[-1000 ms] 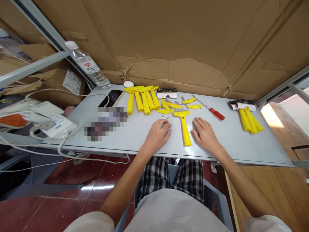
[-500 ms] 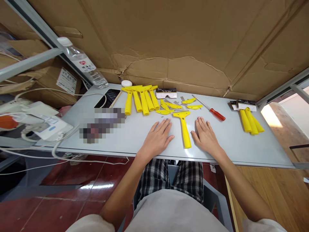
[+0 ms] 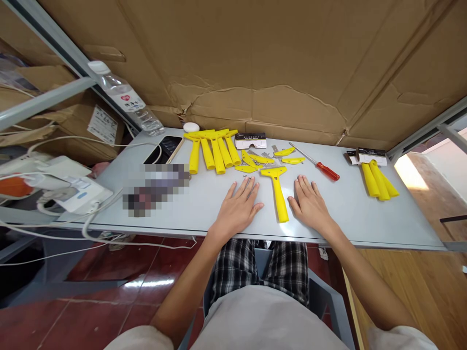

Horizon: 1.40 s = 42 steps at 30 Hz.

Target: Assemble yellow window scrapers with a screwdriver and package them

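My left hand lies flat on the grey table, palm down, fingers spread and holding nothing. My right hand rests flat the same way, its thumb out to the left. Between the two hands is a yellow scraper, its head pointing away from me, touched by neither. Just beyond lie several loose yellow head plates with thin metal blades and small screws among them. A screwdriver with a red handle lies past my right fingertips. Several yellow scraper handles stand in a row beyond my left hand.
At the right are more yellow handles with black-and-white packages. Another package sits at the back. A phone, a blurred-out item, a water bottle and a power strip with cables occupy the left. Cardboard walls the back.
The view has shifted very slightly. Both hands and the objects on the table stay where they were.
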Each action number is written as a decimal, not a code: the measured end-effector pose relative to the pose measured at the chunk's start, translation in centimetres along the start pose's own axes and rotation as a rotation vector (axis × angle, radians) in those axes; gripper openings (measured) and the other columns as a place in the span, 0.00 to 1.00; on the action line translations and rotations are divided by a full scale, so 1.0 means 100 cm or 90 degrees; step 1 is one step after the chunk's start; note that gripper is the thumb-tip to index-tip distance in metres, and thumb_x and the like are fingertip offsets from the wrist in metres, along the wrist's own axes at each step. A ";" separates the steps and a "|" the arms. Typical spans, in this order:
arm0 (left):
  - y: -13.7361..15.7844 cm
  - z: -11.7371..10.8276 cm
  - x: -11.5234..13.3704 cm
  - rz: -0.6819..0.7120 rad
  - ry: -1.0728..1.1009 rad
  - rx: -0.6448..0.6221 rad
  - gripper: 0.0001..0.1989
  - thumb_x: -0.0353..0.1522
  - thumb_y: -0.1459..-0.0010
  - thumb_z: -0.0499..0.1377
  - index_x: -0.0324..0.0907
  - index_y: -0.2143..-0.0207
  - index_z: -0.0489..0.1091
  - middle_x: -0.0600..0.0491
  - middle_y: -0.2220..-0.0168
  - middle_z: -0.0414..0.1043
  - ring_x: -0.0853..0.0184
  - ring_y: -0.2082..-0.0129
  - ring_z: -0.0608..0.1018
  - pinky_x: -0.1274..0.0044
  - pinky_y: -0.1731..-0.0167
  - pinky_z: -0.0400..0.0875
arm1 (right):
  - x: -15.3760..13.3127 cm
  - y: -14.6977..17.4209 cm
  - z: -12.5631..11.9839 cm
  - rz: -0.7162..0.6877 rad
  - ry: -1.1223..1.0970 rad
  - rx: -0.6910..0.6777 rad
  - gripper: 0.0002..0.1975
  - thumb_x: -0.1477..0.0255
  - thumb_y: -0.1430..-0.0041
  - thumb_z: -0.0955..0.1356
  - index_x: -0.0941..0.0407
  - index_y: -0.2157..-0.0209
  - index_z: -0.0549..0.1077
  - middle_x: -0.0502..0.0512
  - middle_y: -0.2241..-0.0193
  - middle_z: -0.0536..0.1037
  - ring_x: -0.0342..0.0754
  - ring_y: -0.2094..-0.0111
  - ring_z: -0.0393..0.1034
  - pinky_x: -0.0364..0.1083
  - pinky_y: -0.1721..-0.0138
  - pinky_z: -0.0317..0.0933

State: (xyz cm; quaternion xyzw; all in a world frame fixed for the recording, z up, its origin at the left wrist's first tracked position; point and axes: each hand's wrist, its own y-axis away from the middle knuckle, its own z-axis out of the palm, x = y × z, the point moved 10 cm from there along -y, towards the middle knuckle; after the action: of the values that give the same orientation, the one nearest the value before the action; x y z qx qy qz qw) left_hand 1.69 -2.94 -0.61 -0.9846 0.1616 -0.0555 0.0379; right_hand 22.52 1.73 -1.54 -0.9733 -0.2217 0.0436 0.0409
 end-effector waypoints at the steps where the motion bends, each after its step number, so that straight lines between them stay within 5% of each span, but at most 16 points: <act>1: 0.000 0.000 0.000 -0.003 0.001 0.001 0.34 0.43 0.19 0.45 0.38 0.19 0.58 0.42 0.17 0.48 0.51 0.16 0.53 0.50 0.19 0.51 | 0.000 0.000 0.000 -0.001 -0.001 0.001 0.38 0.58 0.19 0.55 0.71 0.22 0.59 0.74 0.20 0.55 0.65 0.17 0.47 0.67 0.18 0.44; 14: -0.001 -0.001 0.003 -0.078 0.051 0.096 0.31 0.39 0.20 0.44 0.45 0.19 0.59 0.42 0.19 0.57 0.47 0.18 0.59 0.43 0.22 0.54 | -0.002 0.002 -0.003 -0.015 -0.021 0.026 0.37 0.58 0.20 0.56 0.71 0.23 0.61 0.76 0.21 0.57 0.66 0.18 0.50 0.69 0.19 0.45; 24: 0.001 -0.007 0.004 -0.085 0.042 0.091 0.31 0.40 0.20 0.44 0.41 0.22 0.64 0.41 0.19 0.57 0.47 0.19 0.60 0.45 0.21 0.56 | -0.002 0.002 -0.006 -0.014 -0.025 0.040 0.36 0.58 0.20 0.57 0.70 0.25 0.64 0.74 0.21 0.60 0.66 0.19 0.52 0.68 0.19 0.46; 31: 0.000 -0.024 -0.004 -0.071 0.062 0.139 0.23 0.39 0.23 0.52 0.43 0.35 0.78 0.39 0.26 0.71 0.44 0.25 0.70 0.49 0.28 0.67 | -0.002 0.002 -0.007 -0.012 -0.036 0.040 0.35 0.58 0.20 0.58 0.69 0.25 0.65 0.75 0.22 0.60 0.67 0.19 0.53 0.69 0.19 0.47; 37: -0.070 -0.092 -0.067 -0.054 0.030 0.185 0.21 0.37 0.24 0.54 0.45 0.38 0.80 0.42 0.32 0.74 0.46 0.32 0.73 0.52 0.33 0.67 | -0.003 0.002 -0.010 -0.010 -0.052 0.042 0.35 0.58 0.20 0.58 0.67 0.25 0.65 0.73 0.22 0.62 0.67 0.19 0.53 0.69 0.19 0.48; 42: -0.147 -0.094 -0.108 -0.059 -0.018 0.072 0.24 0.36 0.28 0.59 0.43 0.33 0.76 0.39 0.31 0.72 0.42 0.31 0.70 0.51 0.34 0.65 | -0.002 0.001 -0.010 -0.001 -0.056 0.028 0.35 0.58 0.21 0.59 0.69 0.26 0.66 0.72 0.22 0.62 0.67 0.19 0.53 0.69 0.19 0.47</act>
State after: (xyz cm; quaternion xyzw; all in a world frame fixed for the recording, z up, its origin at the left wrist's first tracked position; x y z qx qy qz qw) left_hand -5.04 13.92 8.97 -0.9880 0.1115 -0.0523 0.0930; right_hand 22.48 1.44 -0.54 -0.9691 -0.2231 0.0909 0.0530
